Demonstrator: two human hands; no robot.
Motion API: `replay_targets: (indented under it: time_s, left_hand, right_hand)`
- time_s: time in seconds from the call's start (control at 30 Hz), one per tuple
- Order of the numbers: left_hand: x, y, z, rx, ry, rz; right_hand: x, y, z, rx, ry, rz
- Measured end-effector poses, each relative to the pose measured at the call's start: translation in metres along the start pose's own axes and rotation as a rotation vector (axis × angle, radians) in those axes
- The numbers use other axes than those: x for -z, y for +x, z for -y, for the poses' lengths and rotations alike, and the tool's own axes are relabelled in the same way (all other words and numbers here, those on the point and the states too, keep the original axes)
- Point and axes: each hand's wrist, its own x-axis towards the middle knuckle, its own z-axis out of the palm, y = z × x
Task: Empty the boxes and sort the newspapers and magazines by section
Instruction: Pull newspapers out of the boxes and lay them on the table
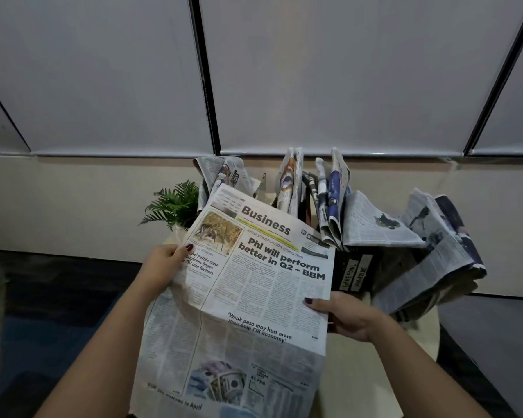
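Observation:
I hold a Business section newspaper [254, 282] unfolded in front of me. My left hand [163, 263] grips its left edge near the photo, thumb on top. My right hand [344, 315] grips its right edge lower down. Behind it stand black boxes [354, 273] with white handwritten labels, stuffed with upright newspapers and magazines [329, 200]. More folded newspapers [429, 251] droop out of the boxes to the right. Another crumpled paper [224, 173] sticks up at the back left.
A small green plant [175, 203] stands left of the boxes on the pale table [375, 372]. Grey roller blinds [314, 70] and a cream wall lie behind. Dark carpet [43, 297] is at the left, a grey seat [495, 342] at the right.

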Motion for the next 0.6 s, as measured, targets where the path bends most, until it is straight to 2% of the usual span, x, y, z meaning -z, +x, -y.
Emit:
replay_targets:
  time_s: [0.1,0.2,0.33,0.5,0.6]
  left_hand:
    - [0.007,-0.006,0.012,-0.02,0.094,-0.129]
    - [0.017,-0.015,0.027,0.008,0.082,-0.165]
    - [0.026,-0.026,0.044,0.052,-0.097,-0.18]
    - [0.027,-0.036,0.051,0.13,-0.332,-0.145]
    - [0.025,-0.043,0.047,0.115,-0.494,-0.081]
  right_hand:
    - [-0.009,-0.001,0.011,0.049,-0.014,0.015]
    - [-0.017,0.001,0.016,0.099,0.01,-0.023]
    - [-0.029,0.002,0.016,0.183,0.076,-0.096]
    - [-0.038,0.007,0.018,0.268,0.072,-0.306]
    - [-0.038,0.007,0.022,0.275,0.067,-0.407]
